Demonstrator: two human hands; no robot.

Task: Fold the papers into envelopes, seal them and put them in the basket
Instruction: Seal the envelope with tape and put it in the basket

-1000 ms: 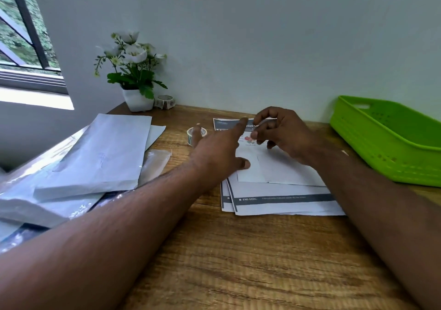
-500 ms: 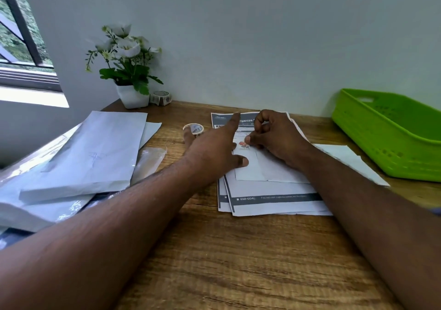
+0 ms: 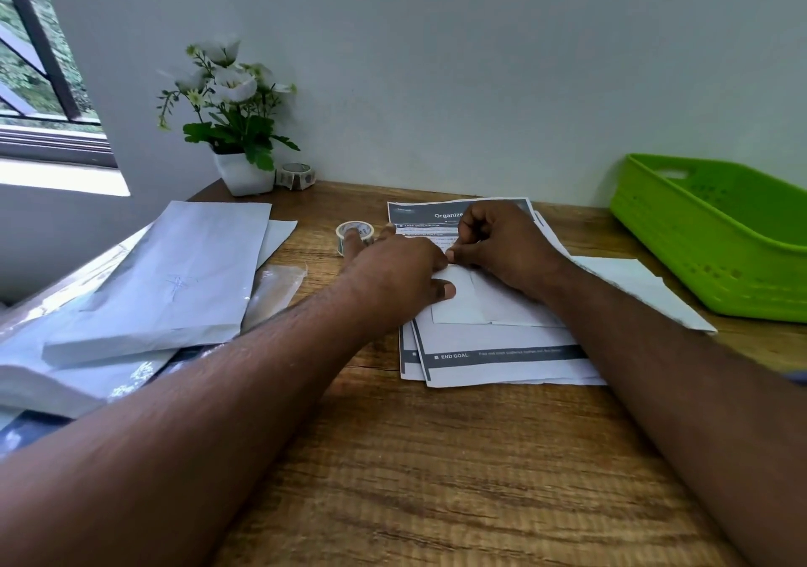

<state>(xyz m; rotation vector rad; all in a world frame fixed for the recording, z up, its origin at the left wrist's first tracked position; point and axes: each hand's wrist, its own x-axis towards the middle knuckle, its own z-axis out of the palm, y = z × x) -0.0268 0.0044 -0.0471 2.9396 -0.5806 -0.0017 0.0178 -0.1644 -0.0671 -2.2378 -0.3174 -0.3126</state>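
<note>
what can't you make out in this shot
Head view:
- Whether a sticker sits under the right hand: its curled fingers cover the spot.
- Top edge of the folded paper: both hands hide it.
- Green basket: cut off by the right edge.
- Small print on the instruction sheet: blurred.

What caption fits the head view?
Both hands, left hand and right hand, work a folded white paper beside a green basket.
</note>
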